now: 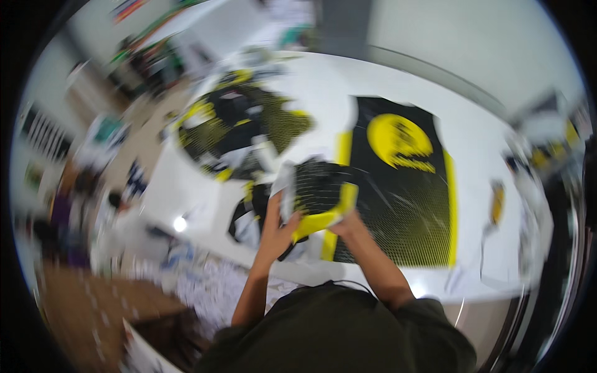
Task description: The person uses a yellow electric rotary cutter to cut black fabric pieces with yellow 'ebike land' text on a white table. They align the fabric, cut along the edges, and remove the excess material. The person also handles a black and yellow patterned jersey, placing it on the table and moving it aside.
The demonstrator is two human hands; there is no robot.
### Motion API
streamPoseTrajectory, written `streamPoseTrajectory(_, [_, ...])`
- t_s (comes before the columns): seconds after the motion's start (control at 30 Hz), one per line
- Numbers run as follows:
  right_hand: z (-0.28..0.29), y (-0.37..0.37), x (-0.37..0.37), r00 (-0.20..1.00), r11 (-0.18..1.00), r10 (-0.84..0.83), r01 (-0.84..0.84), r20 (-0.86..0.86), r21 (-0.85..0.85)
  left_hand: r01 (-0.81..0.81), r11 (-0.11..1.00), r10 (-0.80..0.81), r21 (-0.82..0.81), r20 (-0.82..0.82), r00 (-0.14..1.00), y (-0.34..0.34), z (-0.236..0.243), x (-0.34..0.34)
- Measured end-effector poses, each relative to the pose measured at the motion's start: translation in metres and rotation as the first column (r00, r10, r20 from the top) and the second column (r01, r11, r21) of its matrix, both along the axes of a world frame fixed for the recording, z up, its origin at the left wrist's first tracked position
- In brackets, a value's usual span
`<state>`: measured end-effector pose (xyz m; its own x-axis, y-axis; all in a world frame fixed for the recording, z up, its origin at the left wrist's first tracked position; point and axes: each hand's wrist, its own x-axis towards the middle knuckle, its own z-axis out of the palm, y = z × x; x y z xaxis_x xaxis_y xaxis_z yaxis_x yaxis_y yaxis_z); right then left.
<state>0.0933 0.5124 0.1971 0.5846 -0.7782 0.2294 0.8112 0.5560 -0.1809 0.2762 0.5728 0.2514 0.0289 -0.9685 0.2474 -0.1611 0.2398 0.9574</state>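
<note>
Between my two hands, above the near part of the white table, is a black fabric piece [317, 186] with a yellow edge and pale underside. My left hand [278, 229] grips its left side, thumb toward the yellow edge. My right hand [346, 225] closes on its lower right corner; most of those fingers are hidden behind the cloth. Just right of it lies a large black shirt panel [398, 193], flat, with yellow side strips, a yellow round print and a yellow mesh pattern fading in at the bottom. The picture is smeared by motion.
A heap of black and yellow fabric pieces [242, 121] lies on the table [326, 81] at the left. More dark pieces [247, 214] sit beside my left hand. A yellow tool [497, 202] and whitish sheeting [532, 224] are at the right. Scraps [211, 289] cover the floor; a person [124, 227] is at the left.
</note>
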Motion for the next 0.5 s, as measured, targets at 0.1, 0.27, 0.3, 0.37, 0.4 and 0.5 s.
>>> streamPoseTrajectory(0.1, [-0.006,-0.011,0.013,0.743,0.843,-0.422,0.111,-0.520,-0.526,0.259,0.903,-0.004,0.344,-0.595,0.804,0.014,-0.067,0.011])
streamPoseTrajectory(0.27, [0.032,0.048,-0.042,0.176,0.629,-0.771,0.059,-0.612,-0.775,0.392,0.883,-0.035,0.259,-0.795,0.605,-0.012,-0.094,-0.006])
streamPoseTrajectory(0.3, [0.026,0.056,-0.057,0.046,0.550,-0.834,-0.015,-0.550,-0.835,0.434,0.849,0.015,0.301,-0.836,0.549,-0.019,-0.089,-0.012])
streamPoseTrajectory(0.37, [0.017,0.088,-0.084,0.128,0.632,-0.773,0.243,-0.622,-0.736,0.465,0.851,-0.136,0.244,-0.753,0.644,-0.023,-0.079,-0.041])
streamPoseTrajectory(0.4, [-0.010,0.104,-0.094,0.233,0.795,-0.586,0.349,-0.776,-0.496,0.479,0.851,-0.209,0.214,-0.700,0.683,-0.020,-0.072,-0.064])
streamPoseTrajectory(0.5, [-0.050,0.143,-0.117,0.500,0.906,-0.362,0.387,-0.787,-0.170,0.553,0.768,-0.364,0.324,-0.490,0.792,0.001,-0.079,-0.117])
